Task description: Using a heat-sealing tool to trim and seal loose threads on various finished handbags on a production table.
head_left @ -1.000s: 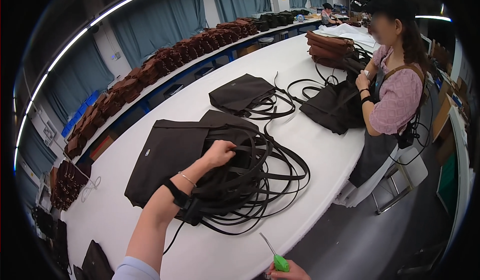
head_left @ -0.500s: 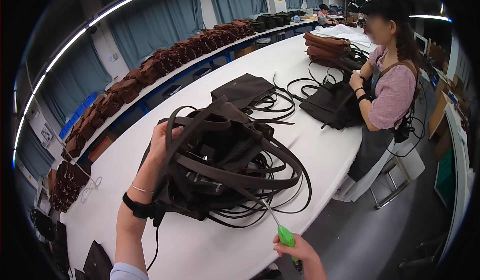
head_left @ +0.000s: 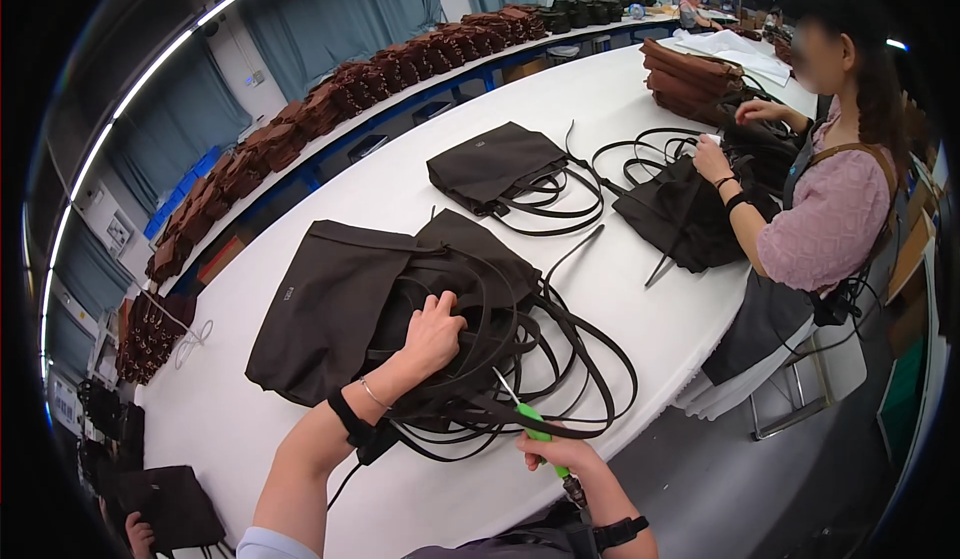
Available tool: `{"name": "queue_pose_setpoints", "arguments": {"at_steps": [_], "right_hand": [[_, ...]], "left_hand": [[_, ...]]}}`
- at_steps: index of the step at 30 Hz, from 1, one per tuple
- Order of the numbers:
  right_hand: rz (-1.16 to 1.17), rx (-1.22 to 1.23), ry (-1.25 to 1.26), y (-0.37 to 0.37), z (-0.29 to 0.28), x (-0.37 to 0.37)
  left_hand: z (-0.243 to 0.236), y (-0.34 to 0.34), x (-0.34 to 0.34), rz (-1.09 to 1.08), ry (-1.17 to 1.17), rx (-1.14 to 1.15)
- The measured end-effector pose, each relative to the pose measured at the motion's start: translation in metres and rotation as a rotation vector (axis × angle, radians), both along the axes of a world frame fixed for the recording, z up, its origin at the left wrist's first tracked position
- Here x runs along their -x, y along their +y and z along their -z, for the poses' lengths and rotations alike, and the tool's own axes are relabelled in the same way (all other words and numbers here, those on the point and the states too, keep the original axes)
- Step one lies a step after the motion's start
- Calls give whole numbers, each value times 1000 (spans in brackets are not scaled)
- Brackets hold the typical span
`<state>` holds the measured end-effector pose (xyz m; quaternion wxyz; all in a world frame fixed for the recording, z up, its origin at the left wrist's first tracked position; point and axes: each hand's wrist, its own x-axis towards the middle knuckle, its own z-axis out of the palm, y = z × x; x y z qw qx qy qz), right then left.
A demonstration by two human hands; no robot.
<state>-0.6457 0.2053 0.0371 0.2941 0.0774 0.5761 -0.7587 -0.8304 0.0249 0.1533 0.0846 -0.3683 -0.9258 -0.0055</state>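
Observation:
A dark brown bag (head_left: pixel 320 304) lies on the white table in front of me, its long straps (head_left: pixel 590 349) looped toward the right. My left hand (head_left: pixel 435 334) reaches over its middle, fingers curled down and closed on the straps; their tips are partly hidden. Low on the right, my right hand (head_left: pixel 555 451) is wrapped round an air blow gun (head_left: pixel 530 419) with a green grip and a thin metal nozzle. That nozzle points up and left into the straps, and one strap crosses the grip. Below the hand a metal fitting shows.
Another dark bag (head_left: pixel 490 164) lies farther back. At right a person in pink (head_left: pixel 825 214) handles a black bag (head_left: pixel 675 214) beside stacked brown bags (head_left: pixel 690 74). Someone's hand (head_left: pixel 140 534) holds a dark bag (head_left: pixel 165 504) at lower left. Brown bags (head_left: pixel 400 79) line the back bench.
The bag has been laid flatter, its front panel now showing on the left. My left hand went from the upper straps to the bag's middle. The blow gun moved up and left.

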Motion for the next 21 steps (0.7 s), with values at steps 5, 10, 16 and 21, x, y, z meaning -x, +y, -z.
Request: {"name": "queue_pose_setpoints", "arguments": {"at_steps": [5, 10, 16, 21], "right_hand": [[-78, 53, -37, 28, 0, 13], [-134, 141, 7, 42, -3, 28], [-196, 90, 87, 52, -22, 28], [-122, 166, 247, 68, -36, 28]], "left_hand": [[1, 29, 7, -128, -58, 189], [12, 24, 27, -105, -102, 270], [-38, 6, 50, -269, -124, -159], [-97, -5, 57, -249, -95, -389]]}}
